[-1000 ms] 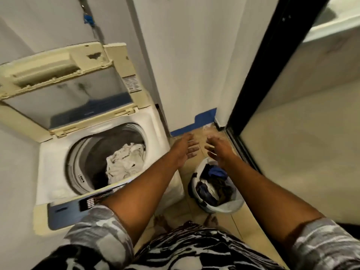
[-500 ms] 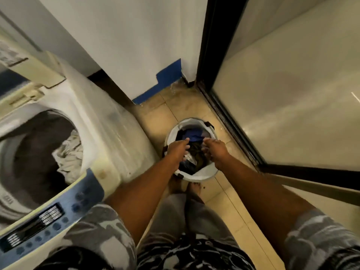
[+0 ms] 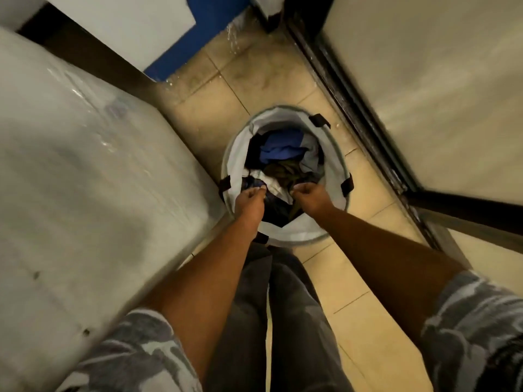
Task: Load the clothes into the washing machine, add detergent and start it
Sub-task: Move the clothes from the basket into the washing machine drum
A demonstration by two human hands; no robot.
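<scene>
A round white laundry basket (image 3: pixel 334 162) stands on the tiled floor in front of my feet. Inside lies a heap of clothes: a blue garment (image 3: pixel 280 148) at the back, an olive one (image 3: pixel 285 169) in the middle, white and dark pieces nearer me. Both my hands are down in the basket. My left hand (image 3: pixel 250 203) curls its fingers into the dark and white cloth on the left side. My right hand (image 3: pixel 311 198) grips the olive and white cloth on the right. The washing machine (image 3: pixel 85 179) shows only its plastic-wrapped white side; its drum is out of view.
The machine fills the left, close to the basket. A dark sliding-door frame (image 3: pixel 356 108) and frosted panel (image 3: pixel 438 94) run along the right. A white wall with a blue base strip (image 3: pixel 181 52) closes the far end. Tan floor tiles (image 3: pixel 254 80) lie beyond the basket.
My view has dropped from the open drum to the basket. Both hands moved from above the basket down into it and closed on the clothes.
</scene>
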